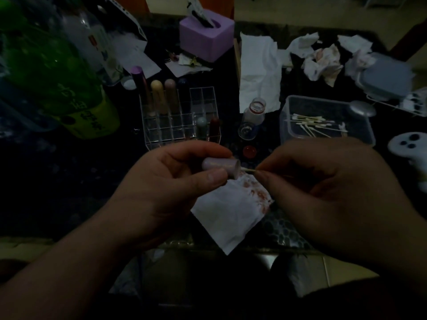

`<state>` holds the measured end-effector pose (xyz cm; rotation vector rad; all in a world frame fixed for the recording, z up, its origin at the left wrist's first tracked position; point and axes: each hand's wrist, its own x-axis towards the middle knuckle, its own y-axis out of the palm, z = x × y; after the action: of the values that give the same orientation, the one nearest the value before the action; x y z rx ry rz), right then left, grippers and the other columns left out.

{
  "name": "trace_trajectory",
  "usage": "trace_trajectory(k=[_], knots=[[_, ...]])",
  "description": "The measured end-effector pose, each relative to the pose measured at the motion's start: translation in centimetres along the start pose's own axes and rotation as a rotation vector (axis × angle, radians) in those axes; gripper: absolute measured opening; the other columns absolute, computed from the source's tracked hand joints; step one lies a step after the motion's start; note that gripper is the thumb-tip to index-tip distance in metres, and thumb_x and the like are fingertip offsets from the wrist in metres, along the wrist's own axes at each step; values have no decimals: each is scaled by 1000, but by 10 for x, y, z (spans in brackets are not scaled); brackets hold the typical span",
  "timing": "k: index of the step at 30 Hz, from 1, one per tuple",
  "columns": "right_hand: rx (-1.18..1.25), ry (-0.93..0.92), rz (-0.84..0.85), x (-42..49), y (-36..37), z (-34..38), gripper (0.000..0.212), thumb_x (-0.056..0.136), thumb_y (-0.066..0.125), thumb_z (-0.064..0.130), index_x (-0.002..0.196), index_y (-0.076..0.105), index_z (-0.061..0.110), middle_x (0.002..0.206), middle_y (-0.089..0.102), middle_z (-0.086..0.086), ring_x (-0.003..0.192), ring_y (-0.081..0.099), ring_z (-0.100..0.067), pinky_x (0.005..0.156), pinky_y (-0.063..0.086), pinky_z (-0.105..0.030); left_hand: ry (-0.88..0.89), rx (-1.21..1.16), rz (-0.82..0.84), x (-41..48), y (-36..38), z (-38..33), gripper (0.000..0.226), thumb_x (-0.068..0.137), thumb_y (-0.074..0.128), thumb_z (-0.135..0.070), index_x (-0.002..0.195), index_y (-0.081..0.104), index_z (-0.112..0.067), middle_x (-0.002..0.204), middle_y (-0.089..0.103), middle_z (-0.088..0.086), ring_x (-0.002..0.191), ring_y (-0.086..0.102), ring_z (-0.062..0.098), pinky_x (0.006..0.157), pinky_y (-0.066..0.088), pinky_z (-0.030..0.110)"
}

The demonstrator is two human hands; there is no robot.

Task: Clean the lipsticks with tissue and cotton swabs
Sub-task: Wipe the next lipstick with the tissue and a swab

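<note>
A: Which step?
B: Swabbing. Over one stained tissue [231,213], near centre, my left hand [175,183] grips one lilac lipstick cap [219,168]; my right hand [323,185] pinches one cotton swab [248,170] into the cap's mouth. Next — twist gently.
A: Counts?
B: One rack [203,95], far left — six lipsticks [158,95], I think; it's dim.

1. The left hand [171,181] curls thumb and fingers round a lilac lipstick cap [219,168].
2. The right hand [323,185] pinches a cotton swab [248,170] between thumb and fingertips, with the stick reaching the cap's mouth.
3. Both forearms enter from the bottom corners and converge.
</note>
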<state>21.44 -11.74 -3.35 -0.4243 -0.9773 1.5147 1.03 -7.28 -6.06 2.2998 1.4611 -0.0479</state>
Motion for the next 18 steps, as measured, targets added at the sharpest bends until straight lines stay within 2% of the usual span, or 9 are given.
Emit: trace_trajectory(k=[6, 11, 14, 18], knots=[[60, 22, -29, -2, -7, 2, 3, 82, 72, 22, 80, 74, 23, 68, 67, 15, 63, 65, -3, 53, 48, -20, 4, 12, 9, -1, 0, -3, 29, 69, 77, 4, 88, 80, -18, 89, 78, 5, 83, 75, 14, 68, 56, 18], [40, 9, 27, 0, -5, 2, 3, 84, 72, 22, 82, 74, 23, 69, 68, 15, 64, 64, 0, 56, 48, -18, -23, 5, 26, -1, 1, -4, 34, 60, 71, -7, 92, 79, -18, 91, 78, 6, 86, 76, 16, 70, 57, 20], [39, 16, 38, 1, -5, 2, 3, 84, 72, 22, 82, 75, 22, 70, 68, 16, 64, 64, 1, 57, 48, -15, -31, 38, 24, -1, 0, -4, 33, 62, 69, -3, 92, 77, -14, 90, 78, 6, 84, 76, 15, 69, 57, 19], [12, 5, 53, 1, -6, 1, 4, 83, 72, 23, 80, 74, 24, 67, 67, 15, 62, 63, -1, 54, 47, -18, -20, 56, 26, -1, 0, -4, 31, 62, 68, -1, 88, 79, -14, 88, 78, 6, 82, 76, 15, 68, 57, 18]])
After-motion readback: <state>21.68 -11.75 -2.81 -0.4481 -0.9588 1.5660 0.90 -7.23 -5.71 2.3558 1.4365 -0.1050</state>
